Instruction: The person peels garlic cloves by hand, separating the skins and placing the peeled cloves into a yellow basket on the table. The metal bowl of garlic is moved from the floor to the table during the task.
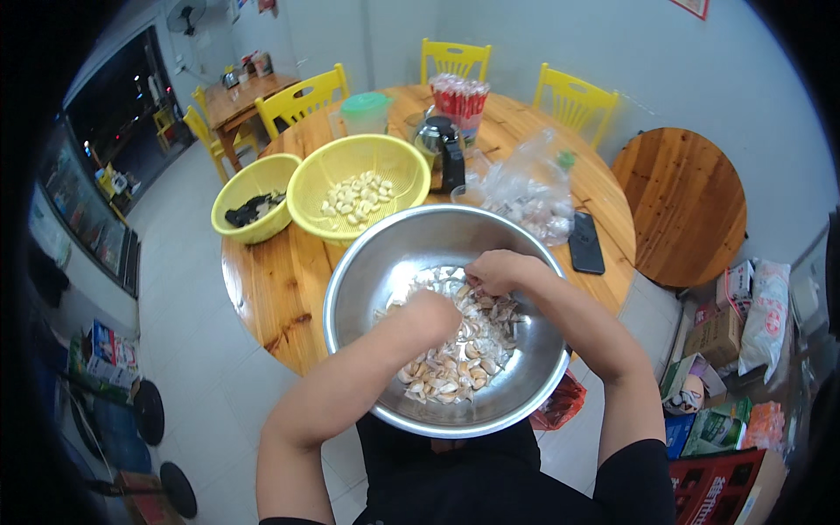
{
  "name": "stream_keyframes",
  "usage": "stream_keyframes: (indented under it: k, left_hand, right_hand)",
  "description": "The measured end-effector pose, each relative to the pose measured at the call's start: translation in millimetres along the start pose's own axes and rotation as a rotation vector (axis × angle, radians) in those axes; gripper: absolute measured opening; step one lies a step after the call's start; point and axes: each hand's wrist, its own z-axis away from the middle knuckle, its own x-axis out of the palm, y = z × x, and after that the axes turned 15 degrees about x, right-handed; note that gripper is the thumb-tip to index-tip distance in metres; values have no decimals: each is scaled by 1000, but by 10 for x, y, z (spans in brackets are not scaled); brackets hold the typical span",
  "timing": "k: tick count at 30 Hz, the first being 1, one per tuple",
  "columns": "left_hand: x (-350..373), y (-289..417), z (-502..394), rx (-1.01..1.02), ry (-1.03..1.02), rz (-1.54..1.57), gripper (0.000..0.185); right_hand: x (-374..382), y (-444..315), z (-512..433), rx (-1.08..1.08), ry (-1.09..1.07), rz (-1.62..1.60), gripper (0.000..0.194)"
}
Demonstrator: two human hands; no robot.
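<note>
A wide stainless-steel bowl (pixel 367 262) stands in front of my body, partly over the table's near edge. In it lie unpeeled garlic cloves (pixel 453 377) and loose papery garlic skins (pixel 505 321). My left hand (pixel 434 318) is over the middle of the heap, its fingers hidden behind the back of the hand. At the heap's far right side, my right hand (pixel 497 271) reaches down with bent fingers among the skins; what they touch is not clear. Peeled garlic cloves (pixel 357 197) sit in a yellow plastic colander (pixel 397 154) beyond the bowl.
The round wooden table (pixel 282 289) carries a smaller yellow basket (pixel 226 220) with dark contents, a kettle (pixel 451 154), a green-lidded jug (pixel 365 113), a clear plastic bag (pixel 535 190) and a phone (pixel 586 243). Below right hangs a red bag (pixel 561 403). Boxes (pixel 715 335) line the right side.
</note>
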Motion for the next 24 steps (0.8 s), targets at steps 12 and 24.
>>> stream_keyframes:
  k: [12, 24]
  left_hand:
    - [18, -178, -173, 194, 5, 170, 31]
    - [203, -156, -231, 143, -140, 197, 22]
  right_hand:
    - [48, 2, -87, 16, -67, 54, 31]
    - [-106, -205, 244, -88, -62, 187, 30]
